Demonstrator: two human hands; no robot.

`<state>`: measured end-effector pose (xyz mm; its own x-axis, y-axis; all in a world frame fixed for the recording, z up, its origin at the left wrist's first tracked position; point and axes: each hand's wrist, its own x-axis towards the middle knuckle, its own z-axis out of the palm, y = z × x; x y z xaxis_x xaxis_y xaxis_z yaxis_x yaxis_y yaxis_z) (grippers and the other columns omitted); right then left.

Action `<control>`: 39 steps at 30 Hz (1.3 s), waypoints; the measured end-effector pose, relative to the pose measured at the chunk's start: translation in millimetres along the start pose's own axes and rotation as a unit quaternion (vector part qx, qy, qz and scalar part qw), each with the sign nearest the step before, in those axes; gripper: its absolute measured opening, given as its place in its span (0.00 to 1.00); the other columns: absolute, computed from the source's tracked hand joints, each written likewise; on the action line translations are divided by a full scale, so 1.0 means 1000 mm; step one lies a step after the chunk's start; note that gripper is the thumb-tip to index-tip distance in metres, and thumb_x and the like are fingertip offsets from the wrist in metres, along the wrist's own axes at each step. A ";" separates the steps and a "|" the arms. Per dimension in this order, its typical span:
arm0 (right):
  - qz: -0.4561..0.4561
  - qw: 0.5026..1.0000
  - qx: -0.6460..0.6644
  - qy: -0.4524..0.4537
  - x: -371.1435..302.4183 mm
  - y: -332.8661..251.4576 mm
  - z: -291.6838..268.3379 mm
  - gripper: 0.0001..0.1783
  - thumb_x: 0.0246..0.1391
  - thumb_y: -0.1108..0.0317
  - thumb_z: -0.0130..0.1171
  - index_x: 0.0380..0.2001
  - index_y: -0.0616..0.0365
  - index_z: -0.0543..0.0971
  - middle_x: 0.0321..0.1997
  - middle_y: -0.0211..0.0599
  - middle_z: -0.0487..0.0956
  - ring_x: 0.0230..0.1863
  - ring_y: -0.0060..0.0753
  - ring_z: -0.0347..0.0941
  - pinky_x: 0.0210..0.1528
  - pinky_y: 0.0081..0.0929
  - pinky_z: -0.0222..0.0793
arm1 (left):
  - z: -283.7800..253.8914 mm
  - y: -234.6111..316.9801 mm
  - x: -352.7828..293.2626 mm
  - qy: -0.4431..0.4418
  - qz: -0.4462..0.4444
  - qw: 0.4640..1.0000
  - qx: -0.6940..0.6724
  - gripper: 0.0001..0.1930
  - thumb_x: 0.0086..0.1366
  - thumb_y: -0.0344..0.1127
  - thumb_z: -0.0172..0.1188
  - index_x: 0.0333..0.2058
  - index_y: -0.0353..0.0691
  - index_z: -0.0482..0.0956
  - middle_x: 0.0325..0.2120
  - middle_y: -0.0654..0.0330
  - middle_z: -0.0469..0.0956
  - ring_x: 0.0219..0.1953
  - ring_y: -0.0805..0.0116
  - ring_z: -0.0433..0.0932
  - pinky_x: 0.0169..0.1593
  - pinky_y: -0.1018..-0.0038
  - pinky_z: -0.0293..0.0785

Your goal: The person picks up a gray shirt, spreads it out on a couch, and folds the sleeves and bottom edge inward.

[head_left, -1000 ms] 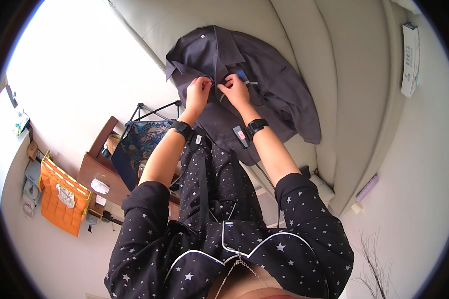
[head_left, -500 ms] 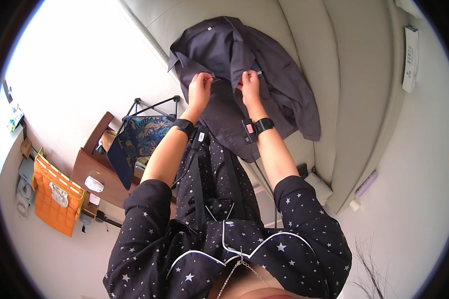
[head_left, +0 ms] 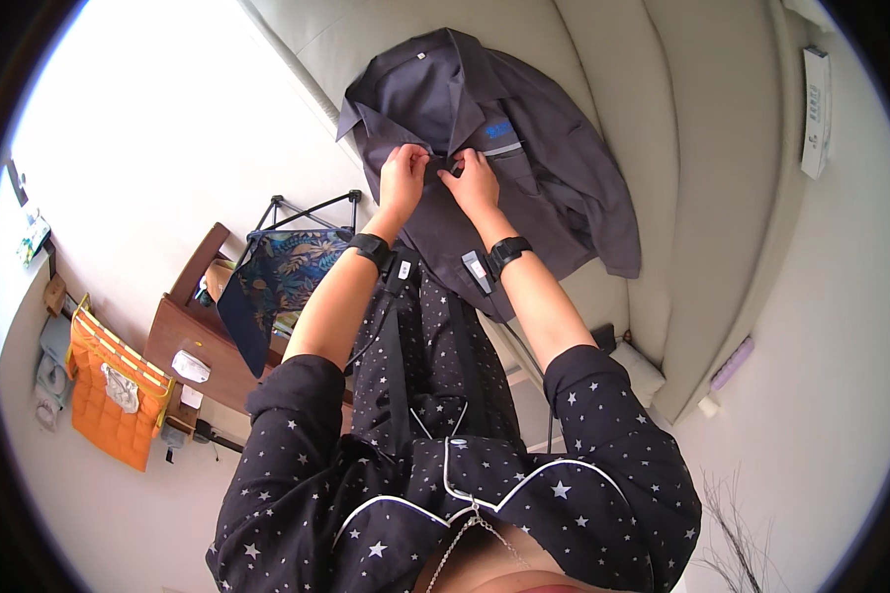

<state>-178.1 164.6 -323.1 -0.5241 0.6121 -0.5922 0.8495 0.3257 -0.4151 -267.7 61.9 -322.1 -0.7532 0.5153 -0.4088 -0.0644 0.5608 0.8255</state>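
A dark grey collared jacket lies spread on the beige sofa, its collar at the far end and one sleeve reaching to the right. Blue print and a pale strip mark its right chest. My left hand pinches the jacket's left front edge just below the collar opening. Close beside it, my right hand grips the right front edge between thumb and fingers. Both edges nearly meet between my hands. Whether a button sits under the fingertips is too small to tell. Black bands with small devices circle both wrists.
The beige sofa curves around the jacket's right side. To the left stand a folding chair with leaf-patterned fabric, a brown wooden table and an orange cushioned chair. A white box lies at the far right.
My right hand has moved left, bringing the right front edge toward the left one. The chest print and pale strip are now uncovered. My left hand shifted only slightly right.
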 end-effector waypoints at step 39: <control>-0.194 0.859 0.428 -0.202 0.032 0.034 0.012 0.07 0.49 0.74 0.57 0.33 0.62 0.73 0.27 0.28 0.75 0.28 0.17 0.70 0.31 0.16 0.68 | 0.009 -0.041 -0.022 -0.005 -0.050 0.964 -0.260 0.05 0.55 0.23 0.55 0.31 0.29 0.76 0.25 0.59 0.77 0.26 0.74 0.77 0.32 0.82 0.74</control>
<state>-166.3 186.8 -364.1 -0.8827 0.2208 -0.4149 0.3411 -0.3063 -0.8887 -242.8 33.2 -350.4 -0.7197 0.4833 -0.4984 -0.4584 0.2084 0.8640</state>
